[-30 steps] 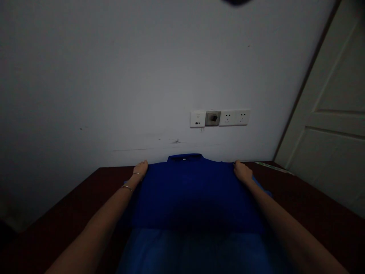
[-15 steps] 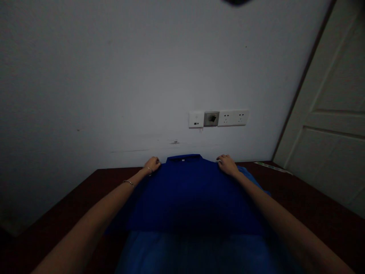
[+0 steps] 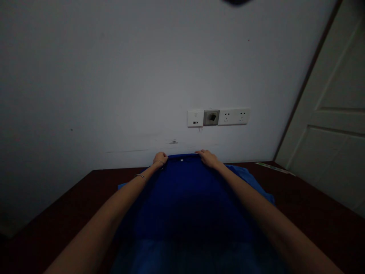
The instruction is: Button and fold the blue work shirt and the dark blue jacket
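A dark blue collared shirt [image 3: 182, 190] lies spread out, its collar toward the wall and a small white label [image 3: 181, 160] showing inside the neck. Closed at the left end of the collar, my left hand [image 3: 160, 157] pinches the fabric. At the collar's right end, my right hand [image 3: 208, 157] grips the edge between thumb and fingers. Lighter blue cloth [image 3: 253, 182] lies beneath the shirt and sticks out on both sides. The shirt's lower part is in deep shadow.
The dark red tabletop [image 3: 85, 201] meets a white wall [image 3: 128, 76] behind the collar. Sockets and a switch [image 3: 218, 117] sit on the wall. A flat printed strip [image 3: 275, 168] lies at the back right, beside a pale door [image 3: 333, 125].
Both hands have moved inward, from the shirt's shoulders along its top edge to the two ends of the collar. The shirt stays in about the same place.
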Tool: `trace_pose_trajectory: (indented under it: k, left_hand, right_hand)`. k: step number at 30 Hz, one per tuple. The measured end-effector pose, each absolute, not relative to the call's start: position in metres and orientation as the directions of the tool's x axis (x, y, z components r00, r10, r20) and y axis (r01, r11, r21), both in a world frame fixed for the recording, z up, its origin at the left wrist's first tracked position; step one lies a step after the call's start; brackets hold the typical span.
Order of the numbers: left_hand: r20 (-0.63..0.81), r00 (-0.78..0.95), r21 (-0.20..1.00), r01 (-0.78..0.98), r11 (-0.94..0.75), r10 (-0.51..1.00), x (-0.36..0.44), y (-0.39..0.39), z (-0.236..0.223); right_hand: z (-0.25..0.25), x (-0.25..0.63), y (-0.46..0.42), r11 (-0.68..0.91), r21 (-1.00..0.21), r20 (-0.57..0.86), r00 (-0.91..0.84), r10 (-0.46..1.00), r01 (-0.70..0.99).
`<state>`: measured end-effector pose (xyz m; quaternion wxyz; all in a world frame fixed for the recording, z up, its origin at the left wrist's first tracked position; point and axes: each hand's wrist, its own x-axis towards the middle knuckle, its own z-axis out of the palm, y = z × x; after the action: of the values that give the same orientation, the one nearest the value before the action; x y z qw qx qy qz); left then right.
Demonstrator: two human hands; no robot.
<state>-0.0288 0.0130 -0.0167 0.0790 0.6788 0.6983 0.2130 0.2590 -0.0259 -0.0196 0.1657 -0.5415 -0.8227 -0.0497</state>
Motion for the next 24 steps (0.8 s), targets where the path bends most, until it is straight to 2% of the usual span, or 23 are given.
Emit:
trace_pose_trajectory:
  k: [4,6,10,15,18,21,24]
  left_hand:
    - [0.226,-0.143,0.423,0.905,0.035,0.964,-0.023,0.011,-0.008]
    - [0.285,-0.173,0.406,0.913,0.044,0.943,-0.018,0.009,-0.006]
    - [0.365,-0.175,0.359,0.933,0.035,0.915,-0.008,0.008,-0.008]
    - [0.277,-0.167,0.474,0.880,0.016,0.946,-0.009,0.015,-0.015]
    - [0.247,-0.136,0.500,0.866,-0.006,0.959,-0.018,0.009,-0.014]
    - [0.255,0.003,0.446,0.887,-0.120,0.967,-0.029,-0.013,-0.004]
    - [0.234,0.287,0.313,0.882,-0.352,0.929,-0.044,-0.051,0.008]
  right_hand:
    - [-0.017,0.261,-0.011,0.333,-0.232,0.303,-0.258,0.918,0.914]
    - [-0.017,0.262,-0.006,0.287,-0.256,0.310,-0.203,0.929,0.923]
    - [-0.018,0.258,-0.003,0.214,-0.256,0.374,-0.108,0.921,0.943]
    - [-0.018,0.256,-0.013,0.192,-0.226,0.376,-0.096,0.921,0.955]
    - [-0.013,0.268,-0.026,0.218,-0.178,0.359,-0.143,0.922,0.960]
    - [-0.006,0.288,-0.049,0.289,-0.080,0.359,-0.242,0.901,0.954]
    - [0.002,0.307,-0.087,0.418,0.000,0.313,-0.397,0.863,0.908]
